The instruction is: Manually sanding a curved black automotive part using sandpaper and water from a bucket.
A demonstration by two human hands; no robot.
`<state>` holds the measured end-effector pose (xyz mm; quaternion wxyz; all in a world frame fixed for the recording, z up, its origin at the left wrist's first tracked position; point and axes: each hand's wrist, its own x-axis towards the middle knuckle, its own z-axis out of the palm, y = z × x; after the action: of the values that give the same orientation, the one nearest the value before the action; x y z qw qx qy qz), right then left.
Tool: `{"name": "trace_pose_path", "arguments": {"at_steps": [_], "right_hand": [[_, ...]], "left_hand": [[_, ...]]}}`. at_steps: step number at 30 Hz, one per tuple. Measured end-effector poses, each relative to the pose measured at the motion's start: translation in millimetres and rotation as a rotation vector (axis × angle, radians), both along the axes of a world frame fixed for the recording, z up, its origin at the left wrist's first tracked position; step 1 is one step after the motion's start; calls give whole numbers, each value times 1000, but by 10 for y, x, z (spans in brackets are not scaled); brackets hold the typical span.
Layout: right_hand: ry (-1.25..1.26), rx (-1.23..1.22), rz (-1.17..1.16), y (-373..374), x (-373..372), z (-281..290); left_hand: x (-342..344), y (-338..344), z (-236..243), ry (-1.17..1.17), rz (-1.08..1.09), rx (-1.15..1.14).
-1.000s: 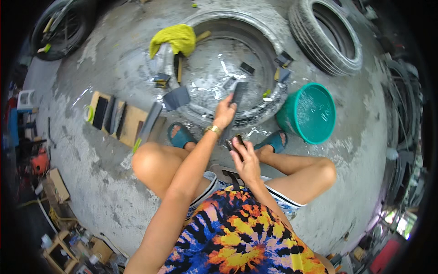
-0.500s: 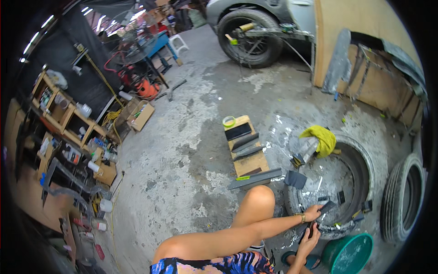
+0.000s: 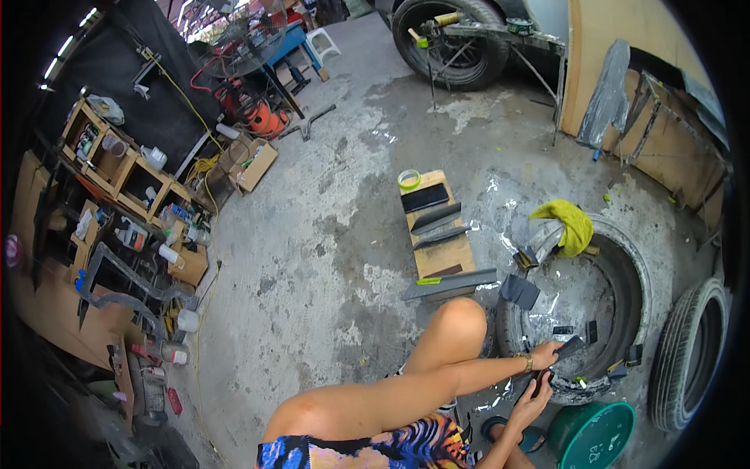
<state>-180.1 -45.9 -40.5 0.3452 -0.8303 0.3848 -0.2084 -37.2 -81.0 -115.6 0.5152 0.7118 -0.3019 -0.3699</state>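
Observation:
My left hand, a watch at its wrist, grips a long dark grey strip over the near part of a worn tyre lying flat. My right hand, just below, holds a small dark block against the strip's lower part. Inside the tyre are small dark pads. A yellow-green cloth and a dark sheet sit on its rim. A green bucket of water is below the tyre. Left of it, a wooden board carries dark panels and a tape roll.
A second tyre leans at the right. A vehicle wheel, metal stand and plywood panel are behind. Along the left are wooden shelves, cardboard boxes, an orange machine and a yellow cord.
The view has swung sharply leftward, bringing the shelves and wheel into sight and shifting my hands to the lower right of the picture. Both hands keep hold of the dark pieces.

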Motion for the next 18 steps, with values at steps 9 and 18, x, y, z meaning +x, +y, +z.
{"name": "trace_pose_path", "arguments": {"at_steps": [9, 18], "right_hand": [[-52, -60, -3, -38, -73, -111], [-22, -71, 47, -6, -174, -147]], "left_hand": [[-36, -9, 60, 126, -15, 119], [-94, 12, 89, 100, -20, 119]]}}
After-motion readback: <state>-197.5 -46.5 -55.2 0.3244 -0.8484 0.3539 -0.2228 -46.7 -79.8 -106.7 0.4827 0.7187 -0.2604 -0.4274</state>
